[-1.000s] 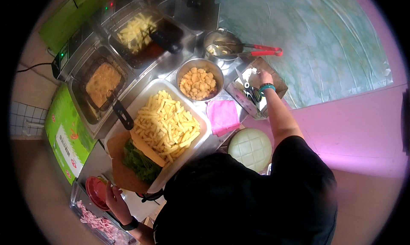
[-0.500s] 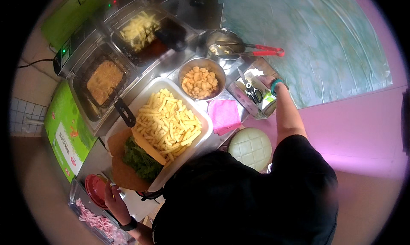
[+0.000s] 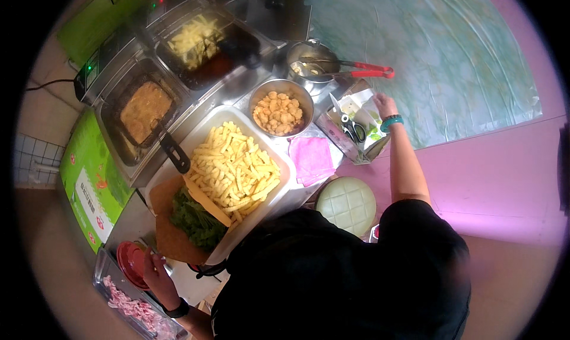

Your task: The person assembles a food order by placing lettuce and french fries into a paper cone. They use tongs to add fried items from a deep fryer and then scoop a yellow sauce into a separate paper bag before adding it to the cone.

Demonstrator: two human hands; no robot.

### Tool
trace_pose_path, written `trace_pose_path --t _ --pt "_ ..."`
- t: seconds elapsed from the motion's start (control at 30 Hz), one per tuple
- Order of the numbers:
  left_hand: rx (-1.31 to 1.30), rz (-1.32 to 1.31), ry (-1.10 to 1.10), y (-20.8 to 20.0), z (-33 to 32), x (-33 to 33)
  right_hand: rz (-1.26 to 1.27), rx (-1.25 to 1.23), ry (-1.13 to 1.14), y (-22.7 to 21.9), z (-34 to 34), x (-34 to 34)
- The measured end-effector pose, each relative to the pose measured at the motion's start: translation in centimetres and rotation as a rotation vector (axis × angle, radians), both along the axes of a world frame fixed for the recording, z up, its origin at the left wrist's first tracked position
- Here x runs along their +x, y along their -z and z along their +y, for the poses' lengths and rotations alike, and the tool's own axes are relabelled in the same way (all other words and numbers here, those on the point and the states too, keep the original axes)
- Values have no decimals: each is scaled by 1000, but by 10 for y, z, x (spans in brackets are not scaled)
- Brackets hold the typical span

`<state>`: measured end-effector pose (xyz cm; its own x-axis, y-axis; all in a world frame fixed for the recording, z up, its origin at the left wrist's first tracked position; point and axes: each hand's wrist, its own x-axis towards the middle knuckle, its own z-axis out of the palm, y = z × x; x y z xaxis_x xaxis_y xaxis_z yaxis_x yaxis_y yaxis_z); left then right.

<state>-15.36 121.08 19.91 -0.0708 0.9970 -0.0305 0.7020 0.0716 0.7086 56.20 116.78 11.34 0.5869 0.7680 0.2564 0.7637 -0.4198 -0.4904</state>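
Note:
My left hand [image 3: 157, 280], a black band at its wrist, is at the near rim of a red bowl [image 3: 130, 263], with its fingers closed on that rim. To the right my right hand [image 3: 386, 105], with a teal bracelet, is at the right side of an open box [image 3: 338, 137]. Its fingers are curled together, and what they hold, if anything, is hidden. Inside the box stand scissors [image 3: 352, 128] with black and white handles, next to a pointed blade and some green and white pieces.
A tray [image 3: 287, 165] holds pale fries [image 3: 231, 174] and leafy greens [image 3: 196, 221] in brown paper. Behind it are a fryer [image 3: 196, 99] with baskets, a metal bowl [image 3: 284, 132] of fried pieces, and red-handled tongs [image 3: 371, 70]. A pink cloth [image 3: 312, 160] and a green stool [image 3: 346, 206] are nearer.
My right hand has drawn back from inside the box to its right edge, so more of the inside shows. My left hand stays at the red bowl.

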Motion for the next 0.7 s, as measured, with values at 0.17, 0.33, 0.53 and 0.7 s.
trace_pose_path --t 0.17,0.33,0.53,0.7 --pt "101 98 -25 -5 3 -4 -386 132 121 -70 -16 -41" --pt "373 -68 90 -30 4 22 24 287 65 -152 -11 -131" --pt "78 -685 552 -54 8 113 935 387 -401 -164 15 -243" --pt "-60 -963 721 -49 22 163 1424 422 -710 -124 45 -306"
